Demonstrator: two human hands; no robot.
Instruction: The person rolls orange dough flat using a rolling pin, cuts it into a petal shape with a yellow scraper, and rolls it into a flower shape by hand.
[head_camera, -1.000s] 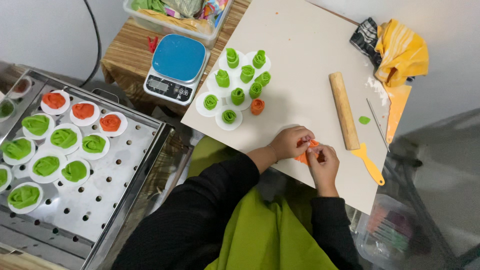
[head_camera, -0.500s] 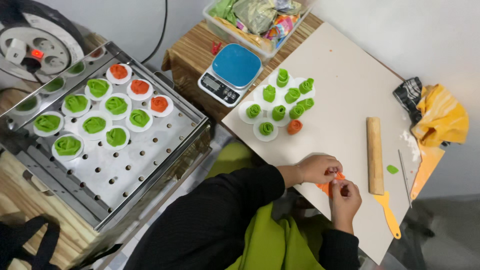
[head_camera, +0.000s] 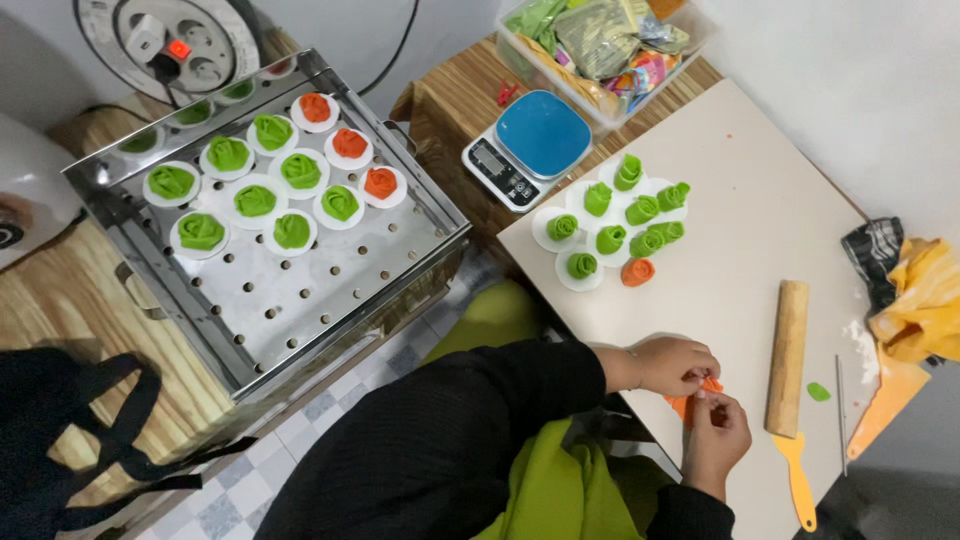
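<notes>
Orange dough piece (head_camera: 684, 404) pinched between both hands at near edge of white board (head_camera: 760, 230). Left hand (head_camera: 676, 364) fingers curled on it; right hand (head_camera: 716, 438) fingertips gripping from below. Wooden rolling pin (head_camera: 787, 356) just beside. Green dough rolls (head_camera: 622, 225) farther up board.

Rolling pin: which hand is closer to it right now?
Right. The right hand sits just beside the rolling pin's lower end, pinching the orange dough. The left hand is on the dough's far side.

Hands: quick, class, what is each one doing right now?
Left hand: closed, pinching the orange dough.
Right hand: closed on the same dough.
</notes>
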